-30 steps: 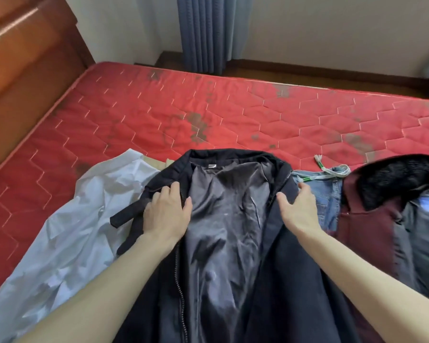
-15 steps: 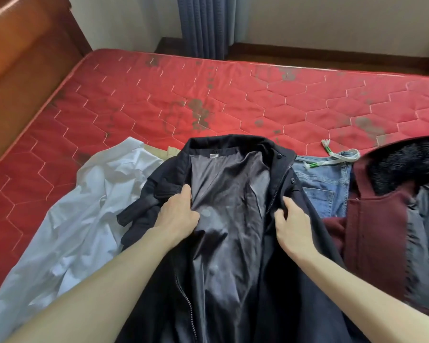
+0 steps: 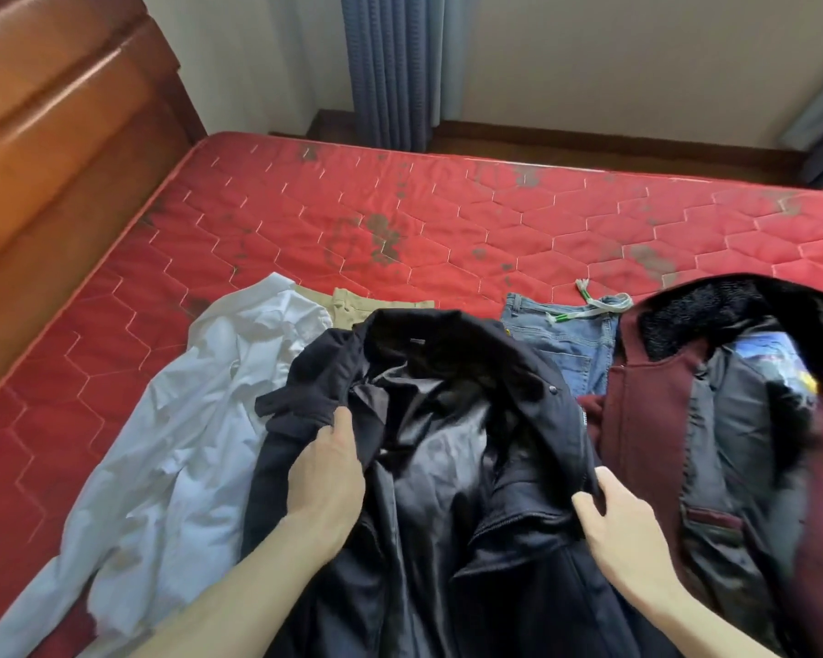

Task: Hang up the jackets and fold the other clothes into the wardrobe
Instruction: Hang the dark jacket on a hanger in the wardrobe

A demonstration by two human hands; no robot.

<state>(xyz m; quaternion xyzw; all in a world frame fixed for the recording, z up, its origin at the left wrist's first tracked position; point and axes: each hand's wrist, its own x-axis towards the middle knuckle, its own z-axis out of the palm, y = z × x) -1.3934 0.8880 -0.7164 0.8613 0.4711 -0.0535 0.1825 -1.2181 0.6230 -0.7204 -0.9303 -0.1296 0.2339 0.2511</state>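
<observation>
A dark navy jacket [image 3: 447, 467] with shiny grey lining lies open on the red mattress [image 3: 495, 220], bunched up between my hands. My left hand [image 3: 326, 477] grips its left front edge. My right hand [image 3: 623, 529] grips its right front edge. A white shirt [image 3: 186, 420] lies crumpled to the left. Beige trousers [image 3: 371, 306] peek out behind the jacket's collar. Blue jeans [image 3: 561, 339] with a white drawstring lie behind on the right. A maroon coat [image 3: 647, 444] with a black fur collar lies open at the right.
A brown wooden headboard [image 3: 58, 149] runs along the left side of the bed. Blue-grey curtains [image 3: 390, 64] hang at the far wall, above dark wooden skirting. The far half of the mattress shows bare, stained fabric.
My hands went from resting flat on the jacket to gripping its two front edges. They drew toward me and the jacket bunched up, uncovering more of the beige trousers and jeans.
</observation>
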